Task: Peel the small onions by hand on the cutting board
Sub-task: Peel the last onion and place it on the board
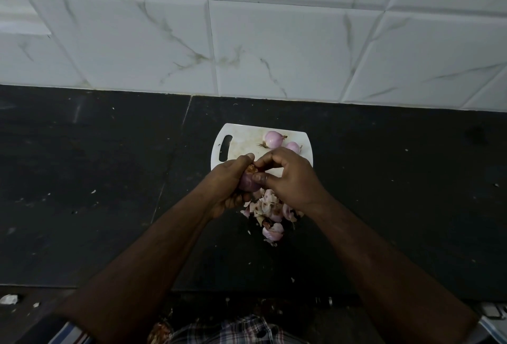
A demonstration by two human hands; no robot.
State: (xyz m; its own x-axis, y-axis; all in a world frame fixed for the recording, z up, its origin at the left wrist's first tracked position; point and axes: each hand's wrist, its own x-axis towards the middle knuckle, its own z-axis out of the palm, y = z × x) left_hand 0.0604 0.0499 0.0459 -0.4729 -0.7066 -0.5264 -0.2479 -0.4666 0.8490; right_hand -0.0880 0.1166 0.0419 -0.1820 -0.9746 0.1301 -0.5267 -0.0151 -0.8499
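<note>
White marble-veined wall tiles (274, 42), dark stone countertop (96, 179), dim light

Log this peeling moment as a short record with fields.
surface: dark stone counter under white marble-look tiles
board: white plastic cutting board with handle slot
peeled: two pale purple small onions on the board's far side
in hand: reddish-purple unpeeled onion
left hand: cups the onion
right hand: fingertips pinch skin at its top
waste: pile of papery skins at the board's near edge
</note>
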